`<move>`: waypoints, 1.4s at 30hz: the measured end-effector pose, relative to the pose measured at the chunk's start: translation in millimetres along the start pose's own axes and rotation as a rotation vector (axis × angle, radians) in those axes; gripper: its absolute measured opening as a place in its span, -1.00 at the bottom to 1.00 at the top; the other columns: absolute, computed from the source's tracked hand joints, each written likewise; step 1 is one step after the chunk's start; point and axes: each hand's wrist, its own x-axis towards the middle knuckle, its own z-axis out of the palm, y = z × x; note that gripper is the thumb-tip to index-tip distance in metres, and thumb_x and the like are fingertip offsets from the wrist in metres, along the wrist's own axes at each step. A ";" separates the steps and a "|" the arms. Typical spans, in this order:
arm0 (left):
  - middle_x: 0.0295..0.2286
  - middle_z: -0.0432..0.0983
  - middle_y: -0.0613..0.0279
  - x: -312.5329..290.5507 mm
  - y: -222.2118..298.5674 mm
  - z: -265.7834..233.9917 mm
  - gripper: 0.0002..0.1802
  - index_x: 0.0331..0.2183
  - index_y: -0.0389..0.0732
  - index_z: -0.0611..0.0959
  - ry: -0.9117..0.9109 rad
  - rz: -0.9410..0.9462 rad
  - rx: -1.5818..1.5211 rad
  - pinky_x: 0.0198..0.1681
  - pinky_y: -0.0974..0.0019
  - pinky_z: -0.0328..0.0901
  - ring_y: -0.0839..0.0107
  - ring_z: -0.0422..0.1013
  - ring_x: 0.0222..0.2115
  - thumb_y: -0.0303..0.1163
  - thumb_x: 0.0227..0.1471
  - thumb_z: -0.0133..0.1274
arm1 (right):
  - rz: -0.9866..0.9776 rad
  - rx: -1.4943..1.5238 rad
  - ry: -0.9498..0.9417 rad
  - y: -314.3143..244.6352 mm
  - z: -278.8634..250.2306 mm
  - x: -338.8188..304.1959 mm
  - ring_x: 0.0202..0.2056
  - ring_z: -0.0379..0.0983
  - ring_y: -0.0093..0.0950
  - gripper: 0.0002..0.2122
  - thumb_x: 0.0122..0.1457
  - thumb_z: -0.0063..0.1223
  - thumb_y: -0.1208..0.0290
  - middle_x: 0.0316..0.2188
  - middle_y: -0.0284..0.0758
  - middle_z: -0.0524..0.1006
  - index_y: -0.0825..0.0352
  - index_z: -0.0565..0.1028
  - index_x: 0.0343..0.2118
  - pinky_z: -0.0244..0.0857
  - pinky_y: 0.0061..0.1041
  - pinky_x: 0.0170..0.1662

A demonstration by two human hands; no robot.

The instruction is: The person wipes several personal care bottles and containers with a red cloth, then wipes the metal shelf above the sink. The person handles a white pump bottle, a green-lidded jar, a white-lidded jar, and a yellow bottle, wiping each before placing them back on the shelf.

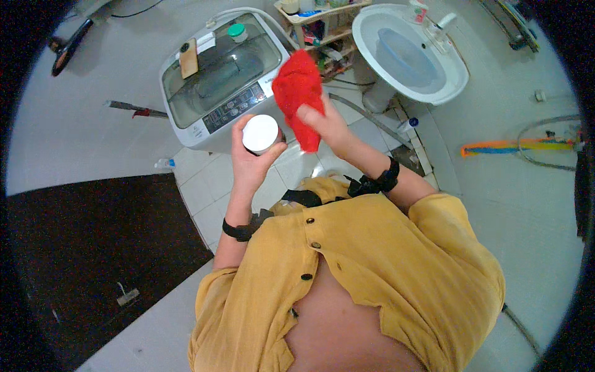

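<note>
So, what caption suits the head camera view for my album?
Left hand holding a white-topped container, right hand a red cloth, near a washing machine.

A bathroom, apparently a home one, is indicated by the top-loading washing machine (232,106) at eleven o'clock, the crowded shelf rack (304,20) at twelve, the white washbasin (396,92) at one, the looped hose (551,119) near three and the pale floor tiles (199,189) near nine.

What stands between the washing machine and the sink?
In the head view, a tiered beige shelf stands between the washing machine and the sink. The red cloth in the right hand covers part of that stretch.
</note>
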 end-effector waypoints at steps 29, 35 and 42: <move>-0.12 0.44 0.11 7.2 -2.7 -24.9 -0.02 0.06 -0.23 0.35 -0.265 0.131 0.162 0.07 0.24 0.24 0.28 0.39 -0.05 -0.26 -0.44 0.47 | 0.037 -0.152 0.287 23.2 -9.4 0.0 -0.11 0.43 -0.51 -0.56 0.19 0.08 0.30 -0.11 -0.30 0.51 0.38 0.31 0.07 0.30 -0.46 0.01; 0.12 0.25 0.18 3.8 -46.2 -16.5 -0.49 0.20 -0.06 0.21 -0.590 -0.428 -1.038 0.19 0.17 0.18 0.24 0.24 0.12 -0.25 0.26 -0.17 | -0.447 -1.148 -0.159 19.2 39.1 -21.9 0.13 0.20 -0.10 -0.32 -0.01 0.22 0.11 0.05 0.03 0.29 0.40 0.26 0.11 0.11 -0.23 0.18; 0.07 0.32 0.19 -1.4 -36.5 -27.5 -0.29 0.16 -0.15 0.26 -0.553 0.075 -0.233 0.13 0.20 0.24 0.26 0.30 0.07 -0.28 0.03 0.17 | -0.191 -0.408 0.042 50.2 37.6 -1.7 0.02 0.36 -0.26 -0.43 0.11 0.13 0.19 0.00 -0.13 0.41 0.38 0.26 0.12 0.25 -0.32 0.07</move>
